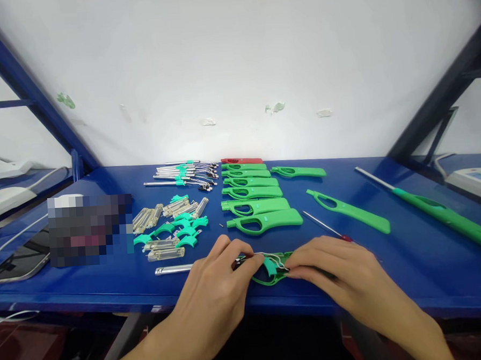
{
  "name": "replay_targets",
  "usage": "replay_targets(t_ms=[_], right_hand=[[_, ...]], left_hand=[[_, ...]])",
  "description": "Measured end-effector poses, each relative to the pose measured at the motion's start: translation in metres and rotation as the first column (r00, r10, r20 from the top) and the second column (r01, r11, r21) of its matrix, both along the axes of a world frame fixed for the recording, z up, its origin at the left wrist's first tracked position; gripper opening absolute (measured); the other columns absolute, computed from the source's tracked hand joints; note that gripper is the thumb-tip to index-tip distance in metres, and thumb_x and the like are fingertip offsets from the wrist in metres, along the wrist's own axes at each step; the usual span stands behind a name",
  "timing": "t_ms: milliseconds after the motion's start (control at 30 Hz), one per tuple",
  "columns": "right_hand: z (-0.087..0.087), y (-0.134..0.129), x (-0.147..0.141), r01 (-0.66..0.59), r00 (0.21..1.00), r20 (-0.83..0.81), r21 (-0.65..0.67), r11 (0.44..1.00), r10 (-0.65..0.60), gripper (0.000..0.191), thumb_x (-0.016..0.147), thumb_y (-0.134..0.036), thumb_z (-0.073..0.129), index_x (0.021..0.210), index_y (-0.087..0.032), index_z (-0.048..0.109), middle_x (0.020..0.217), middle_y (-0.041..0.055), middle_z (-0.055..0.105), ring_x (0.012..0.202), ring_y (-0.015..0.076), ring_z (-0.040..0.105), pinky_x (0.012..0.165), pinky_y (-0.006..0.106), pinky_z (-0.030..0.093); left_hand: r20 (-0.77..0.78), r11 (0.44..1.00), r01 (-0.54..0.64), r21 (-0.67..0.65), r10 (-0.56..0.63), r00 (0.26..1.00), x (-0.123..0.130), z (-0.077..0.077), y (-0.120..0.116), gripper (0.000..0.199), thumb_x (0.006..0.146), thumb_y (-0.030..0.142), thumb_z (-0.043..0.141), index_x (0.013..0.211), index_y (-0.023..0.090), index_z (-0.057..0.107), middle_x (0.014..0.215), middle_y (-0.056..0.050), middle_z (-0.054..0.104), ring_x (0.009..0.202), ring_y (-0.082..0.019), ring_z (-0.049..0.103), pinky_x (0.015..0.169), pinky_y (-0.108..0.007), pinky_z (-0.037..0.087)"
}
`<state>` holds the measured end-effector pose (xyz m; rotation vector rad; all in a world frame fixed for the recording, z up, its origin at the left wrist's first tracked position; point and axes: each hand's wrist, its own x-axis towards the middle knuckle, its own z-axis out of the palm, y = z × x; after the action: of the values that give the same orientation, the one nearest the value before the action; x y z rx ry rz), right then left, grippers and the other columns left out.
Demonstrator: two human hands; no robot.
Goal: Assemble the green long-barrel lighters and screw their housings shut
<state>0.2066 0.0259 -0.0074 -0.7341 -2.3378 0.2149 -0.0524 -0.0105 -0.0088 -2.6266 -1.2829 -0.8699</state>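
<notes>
Blue table (410, 268) against a white wall (234, 51), with two hands at an open lighter shell

Sloping blue posts (439, 62) frame the wall, which has a few torn scraps of paper (277, 107) stuck to it. At the near edge of the table, centre front, lies the open green shell half (270, 282). Inside it sit a teal trigger (270, 266) and white wires (274, 257), and a silver tube (175, 269) points out to the left.

The left hand (214, 294) curls over the tube end of the shell; whether it grips anything is hidden by its own fingers. The right hand (350, 265) pinches a small black part (284, 270) between thumb and fingertips at the shell.

Left of centre are clear fuel tanks (166, 254) and loose teal triggers (186, 240), with a batch of wired metal tubes (171, 170) behind them. Beside these runs a row of green shells (267, 222), a red shell (243, 160) at its back. Two more green shells (359, 212) lie to the right, a screwdriver (346, 238) near the closer one. Farther right rests a long green lighter (447, 211). At far left is a phone (23, 262), next to a blurred patch.
</notes>
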Motion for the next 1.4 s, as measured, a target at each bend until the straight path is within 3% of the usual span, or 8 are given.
replay_targets(t_ms=[200,367,567,1000,1167,1400], right_hand=[[-0.0003,0.0008,-0.0009,0.051,0.998,-0.034,-0.053,0.997,-0.053,0.009,0.106,-0.029,0.066,0.106,-0.027,0.075,0.098,-0.0009,0.082,0.086,0.0158,0.079,0.081,0.025,0.063],[-0.0011,-0.0001,-0.0017,0.049,0.998,-0.020,-0.088,0.995,-0.051,0.011,0.107,-0.030,0.065,0.101,-0.026,0.074,0.099,0.0016,0.080,0.089,0.0171,0.077,0.082,0.026,0.063],[-0.0002,-0.0032,-0.0008,0.039,0.999,-0.007,-0.135,0.990,-0.040,0.008,0.107,-0.026,0.065,0.104,-0.028,0.073,0.103,0.0005,0.079,0.096,0.0167,0.076,0.087,0.027,0.061],[0.0001,-0.0008,0.0000,0.015,0.999,-0.028,-0.135,0.991,-0.019,0.013,0.109,-0.026,0.062,0.103,-0.029,0.073,0.105,-0.0035,0.076,0.095,0.0116,0.074,0.087,0.021,0.057],[-0.0034,-0.0017,-0.0019,0.051,0.999,0.013,-0.134,0.990,-0.050,0.006,0.107,-0.030,0.066,0.109,-0.030,0.071,0.104,-0.0038,0.075,0.096,0.0129,0.072,0.087,0.025,0.055],[-0.0075,-0.0011,-0.0036,0.078,0.997,0.027,-0.019,0.997,-0.077,0.009,0.108,-0.031,0.064,0.103,-0.027,0.070,0.099,-0.0021,0.076,0.087,0.0169,0.070,0.083,0.033,0.050]], left_hand=[[0.009,0.998,0.017,-0.055,-0.017,1.000,0.0029,0.0049,-0.0050,0.023,0.105,0.007,0.048,0.113,0.017,0.068,0.109,-0.010,0.067,0.092,-0.024,0.058,0.069,-0.035,0.059],[-0.002,0.999,0.021,-0.025,-0.021,1.000,0.0062,0.0058,-0.0071,0.019,0.110,0.021,0.053,0.123,0.017,0.066,0.108,-0.011,0.067,0.092,-0.026,0.058,0.065,-0.037,0.057],[-0.005,1.000,0.015,0.008,-0.015,1.000,0.0065,0.0028,-0.0077,0.020,0.110,0.020,0.053,0.125,0.015,0.066,0.108,-0.011,0.066,0.092,-0.028,0.058,0.065,-0.042,0.059],[-0.042,0.999,0.018,0.033,-0.017,0.999,0.0082,0.0037,-0.0083,0.020,0.111,0.021,0.052,0.126,0.014,0.064,0.103,-0.010,0.066,0.089,-0.027,0.061,0.063,-0.040,0.058],[-0.035,0.999,0.008,0.031,-0.007,0.999,0.0088,0.0030,-0.0072,0.018,0.111,0.023,0.052,0.122,0.015,0.064,0.099,-0.008,0.065,0.087,-0.027,0.061,0.062,-0.039,0.058],[-0.020,1.000,0.000,0.028,0.001,1.000,0.0089,-0.0018,-0.0060,0.017,0.112,0.027,0.053,0.123,0.017,0.062,0.099,-0.007,0.066,0.086,-0.027,0.063,0.061,-0.038,0.057]])
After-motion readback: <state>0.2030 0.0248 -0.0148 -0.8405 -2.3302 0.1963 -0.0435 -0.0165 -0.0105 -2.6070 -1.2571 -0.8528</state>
